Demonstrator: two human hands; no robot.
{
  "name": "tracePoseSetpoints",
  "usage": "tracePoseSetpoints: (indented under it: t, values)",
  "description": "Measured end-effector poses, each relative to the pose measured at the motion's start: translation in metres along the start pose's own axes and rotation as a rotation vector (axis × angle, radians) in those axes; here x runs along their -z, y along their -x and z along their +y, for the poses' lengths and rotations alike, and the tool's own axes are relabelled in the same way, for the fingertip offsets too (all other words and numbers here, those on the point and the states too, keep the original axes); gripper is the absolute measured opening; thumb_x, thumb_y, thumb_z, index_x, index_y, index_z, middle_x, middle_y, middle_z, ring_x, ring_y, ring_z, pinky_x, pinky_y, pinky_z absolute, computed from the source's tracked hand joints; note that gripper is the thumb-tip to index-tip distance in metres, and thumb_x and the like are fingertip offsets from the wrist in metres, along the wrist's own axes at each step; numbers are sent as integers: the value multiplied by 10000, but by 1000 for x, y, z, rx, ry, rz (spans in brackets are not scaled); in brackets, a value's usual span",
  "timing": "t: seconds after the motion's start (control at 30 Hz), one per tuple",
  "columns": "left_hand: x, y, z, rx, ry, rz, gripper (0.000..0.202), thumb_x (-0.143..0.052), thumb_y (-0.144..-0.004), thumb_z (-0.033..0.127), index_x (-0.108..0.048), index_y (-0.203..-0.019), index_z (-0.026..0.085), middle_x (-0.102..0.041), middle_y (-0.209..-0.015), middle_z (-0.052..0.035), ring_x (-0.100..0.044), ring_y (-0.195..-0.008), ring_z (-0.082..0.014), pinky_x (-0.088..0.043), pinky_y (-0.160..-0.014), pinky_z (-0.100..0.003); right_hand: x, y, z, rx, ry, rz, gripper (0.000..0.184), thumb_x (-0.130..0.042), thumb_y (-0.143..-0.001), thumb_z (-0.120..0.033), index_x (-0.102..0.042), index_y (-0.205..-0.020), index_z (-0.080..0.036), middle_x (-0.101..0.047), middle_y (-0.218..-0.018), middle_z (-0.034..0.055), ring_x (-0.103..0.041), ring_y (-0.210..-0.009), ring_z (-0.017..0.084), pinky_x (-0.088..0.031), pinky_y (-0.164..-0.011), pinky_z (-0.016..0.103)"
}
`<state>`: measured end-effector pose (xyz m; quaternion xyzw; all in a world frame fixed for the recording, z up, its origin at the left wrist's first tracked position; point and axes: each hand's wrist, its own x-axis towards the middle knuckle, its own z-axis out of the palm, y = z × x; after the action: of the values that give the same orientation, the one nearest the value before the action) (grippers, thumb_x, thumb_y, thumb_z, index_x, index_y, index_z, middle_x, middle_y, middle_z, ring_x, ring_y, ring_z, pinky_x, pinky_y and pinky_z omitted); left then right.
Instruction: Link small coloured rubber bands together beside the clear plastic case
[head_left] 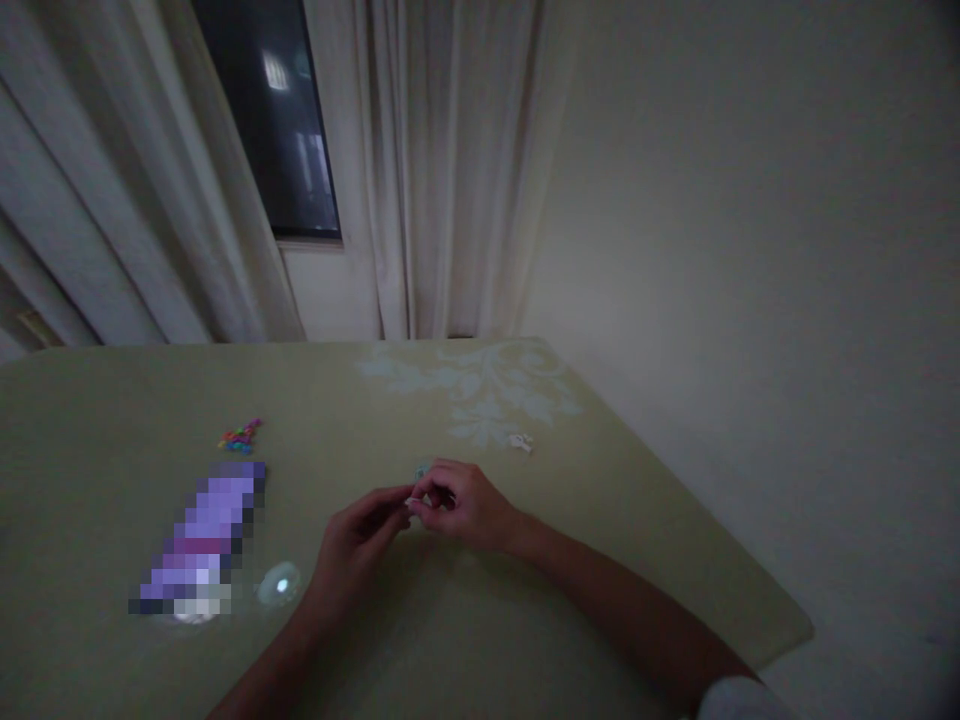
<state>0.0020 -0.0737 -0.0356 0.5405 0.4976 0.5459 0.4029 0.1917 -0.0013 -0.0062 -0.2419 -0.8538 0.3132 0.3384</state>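
Observation:
Over the table's middle, my left hand (358, 548) and my right hand (463, 505) meet at the fingertips. Both are closed in a pinch around a small whitish piece (411, 503), mostly covered by the fingers and too small to name. Just beyond my right fingers, a small teal item (421, 472) shows on the table, partly hidden. Farther off to the right lie a few small white pieces (520, 441). A little pile of multicoloured small pieces (240, 436) sits to the far left.
A purple flat rectangular object (206, 535), blurred by pixels, lies on the left of the greenish table (315, 400). Light glares off the tabletop beside it. A pale wall (750, 300) borders the table's right side. Curtains (465, 180) and a dark window (274, 120) stand behind.

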Motion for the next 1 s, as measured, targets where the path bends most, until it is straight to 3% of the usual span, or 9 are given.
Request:
tracePoseSetpoints:
  t: [0.23,0.47,0.77,0.9,1.0]
  values:
    - [3,1,-4,-72,-199,48,256,-732,-866,412,-836,-1035,249,-842,-1032,-59,-796,-902,-261,-630,-817,-330,6,-1,-3,46,-11,-10,159,-750,-931,-325,-775,-909,-170,-636,-777,3,-560,-663,111,-411,-619,218]
    - [2,2,-8,-105,-229,53,265,-670,-919,391,-824,-1098,271,-834,-1085,-47,-789,-961,-247,-620,-889,-335,6,-1,-3,4,-6,-3,119,-782,-916,-306,-816,-899,-193,-703,-788,16,-587,-690,123,-421,-646,229]
    - [-2,5,3,-157,-200,93,225,-703,-907,389,-813,-1037,242,-832,-928,-43,-782,-799,-203,-631,-741,-273,6,-2,-5,-80,-151,21,107,-837,-866,-279,-832,-903,-179,-692,-759,3,-568,-654,110,-416,-620,221]
    - [-4,6,4,-114,-220,171,250,-731,-878,416,-821,-1043,251,-843,-983,-45,-801,-842,-218,-647,-786,-294,3,0,-9,-82,-40,4,212,-875,-826,-308,-817,-982,-177,-673,-789,-1,-586,-670,113,-443,-653,221]
    - [-6,7,3,-79,-186,179,267,-748,-859,434,-823,-1039,252,-846,-989,-44,-810,-852,-228,-656,-793,-301,1,2,-13,-37,88,11,148,-813,-890,-282,-806,-989,-173,-672,-820,13,-609,-708,121,-458,-691,227]
